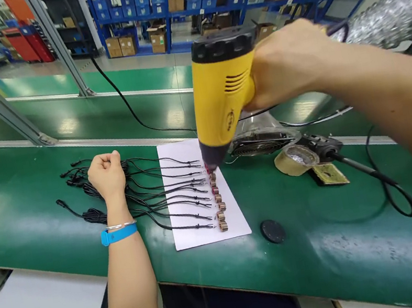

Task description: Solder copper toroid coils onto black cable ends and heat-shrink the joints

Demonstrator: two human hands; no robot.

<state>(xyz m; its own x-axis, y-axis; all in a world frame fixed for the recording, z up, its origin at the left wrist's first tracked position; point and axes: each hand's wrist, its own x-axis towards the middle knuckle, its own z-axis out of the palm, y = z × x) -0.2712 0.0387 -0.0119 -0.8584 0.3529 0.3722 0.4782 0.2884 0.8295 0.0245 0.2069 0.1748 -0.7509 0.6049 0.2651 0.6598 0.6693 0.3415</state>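
My right hand (285, 63) grips a yellow heat gun (221, 93) with a black rear cap, its dark nozzle pointing down at the upper end of a row of small copper-coloured cylindrical parts (218, 198). These parts sit on a white sheet (200, 235). Several black cables (159, 204) run across the sheet, their stripped ends close to the cylinders. My left hand (108, 176), a blue band at its wrist, is closed over the coiled cable bundles left of the sheet. Its curled fingers seem to hold a cable, partly hidden by the hand.
Right of the sheet are a small fan (263, 142), a tape roll (296, 158), a soldering iron holder (320, 147) and a yellow sponge (329, 174). A black round lid (273, 231) lies nearer me. A silver duct (395, 4) hangs at right. Metal posts (56, 42) rise behind the green bench.
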